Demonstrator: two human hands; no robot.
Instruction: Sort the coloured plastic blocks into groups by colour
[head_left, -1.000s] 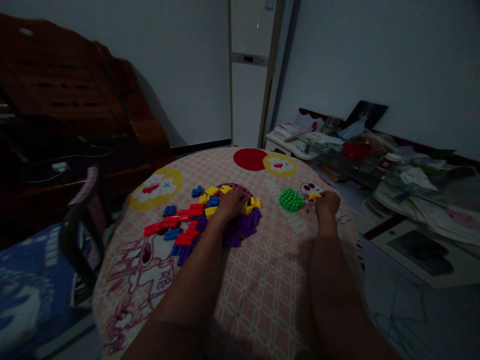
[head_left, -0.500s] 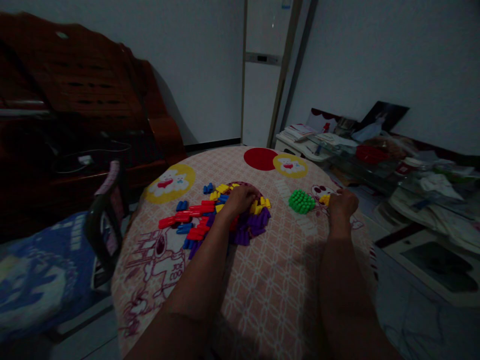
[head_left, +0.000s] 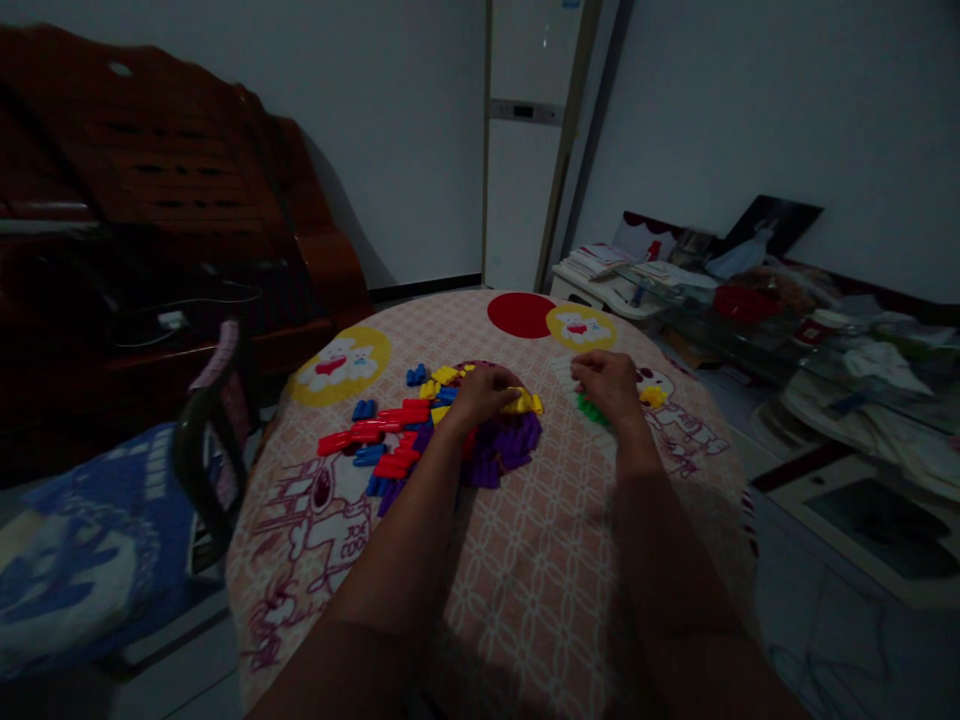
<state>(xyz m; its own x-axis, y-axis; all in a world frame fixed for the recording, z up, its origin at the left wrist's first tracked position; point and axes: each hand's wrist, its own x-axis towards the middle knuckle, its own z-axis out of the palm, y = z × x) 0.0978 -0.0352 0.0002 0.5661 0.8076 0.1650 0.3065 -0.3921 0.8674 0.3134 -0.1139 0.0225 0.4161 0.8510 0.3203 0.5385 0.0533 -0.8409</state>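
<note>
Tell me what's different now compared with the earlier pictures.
The right hand has left the small yellow cluster and moved leftward, now partly covering the green cluster. The yellow cluster remains on the tablecloth. The left hand is still over the mixed pile.

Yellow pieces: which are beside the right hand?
The small yellow cluster right of the right hand; other yellow pieces lie in the multicoloured pile by the left hand.

Dim, bluish feed on my end.
I get soft shadows on the near part of the table [head_left: 517,570] and on the wall [head_left: 420,140] beside the wooden bench [head_left: 176,185], a small glint on the white cabinet [head_left: 523,190], and stretching toward the sides.
</note>
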